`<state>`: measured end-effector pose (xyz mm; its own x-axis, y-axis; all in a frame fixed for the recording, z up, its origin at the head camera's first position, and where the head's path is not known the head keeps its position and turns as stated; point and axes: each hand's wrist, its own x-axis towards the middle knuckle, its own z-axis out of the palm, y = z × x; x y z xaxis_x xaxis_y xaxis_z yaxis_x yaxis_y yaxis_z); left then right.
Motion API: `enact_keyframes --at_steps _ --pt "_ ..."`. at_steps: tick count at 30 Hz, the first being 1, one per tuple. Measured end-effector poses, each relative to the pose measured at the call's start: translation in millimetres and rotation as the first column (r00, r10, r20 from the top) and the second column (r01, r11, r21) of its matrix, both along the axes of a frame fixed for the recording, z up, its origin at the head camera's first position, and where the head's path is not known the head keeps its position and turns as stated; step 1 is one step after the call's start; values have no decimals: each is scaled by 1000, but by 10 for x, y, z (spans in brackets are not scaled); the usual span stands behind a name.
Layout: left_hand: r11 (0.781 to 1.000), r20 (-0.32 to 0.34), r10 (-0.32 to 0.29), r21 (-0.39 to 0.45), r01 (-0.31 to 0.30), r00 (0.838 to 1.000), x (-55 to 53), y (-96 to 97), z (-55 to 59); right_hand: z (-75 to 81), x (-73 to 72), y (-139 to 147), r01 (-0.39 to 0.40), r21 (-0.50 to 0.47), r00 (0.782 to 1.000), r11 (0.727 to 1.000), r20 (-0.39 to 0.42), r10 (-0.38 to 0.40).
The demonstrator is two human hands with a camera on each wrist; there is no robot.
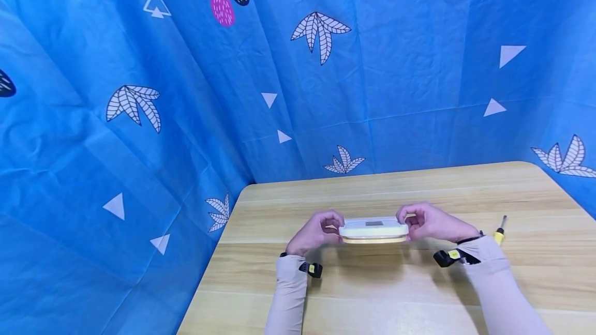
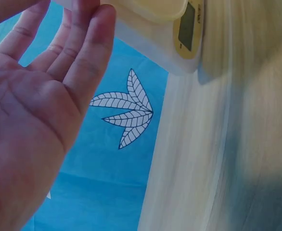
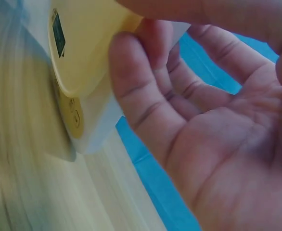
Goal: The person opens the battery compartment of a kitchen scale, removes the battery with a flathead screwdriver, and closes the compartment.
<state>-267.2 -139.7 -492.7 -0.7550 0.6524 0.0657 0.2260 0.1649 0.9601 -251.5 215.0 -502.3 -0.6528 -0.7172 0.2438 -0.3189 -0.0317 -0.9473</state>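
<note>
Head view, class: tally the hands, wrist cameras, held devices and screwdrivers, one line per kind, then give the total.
2 hands
2 wrist cameras
1 held white device
1 yellow-handled screwdriver
Total: 6

I hold a kitchen scale (image 1: 374, 232) by its two short ends, pinched between my left hand (image 1: 321, 229) and my right hand (image 1: 426, 223), raised over the tabletop (image 1: 261, 211). Its body is white with rounded corners. It's turned over: the white underside, which carries a small grey rectangle (image 1: 374, 223), faces up at me, and the cream-yellow weighing platform (image 2: 160, 8) is on the lower side. Beside the platform there's a yellow panel (image 2: 184, 52) with a dark display (image 2: 185, 29); I can't make out any digits. Small button markings (image 3: 76, 118) show on the panel too.
</note>
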Motion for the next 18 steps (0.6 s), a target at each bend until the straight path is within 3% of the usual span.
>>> enact_keyframes --at_steps 5,9,18 --pt "997 -52 -42 -73 38 998 10 33 -21 16 31 -29 -1 86 1000 996 -10 2" --pt "989 -119 -52 -142 35 992 11 38 -41 -31 25 -43 -26 89 999 996 -46 30" --pt "950 -224 -88 -312 14 971 -5 60 -118 -166 -17 -81 -1 147 987 989 -158 24"
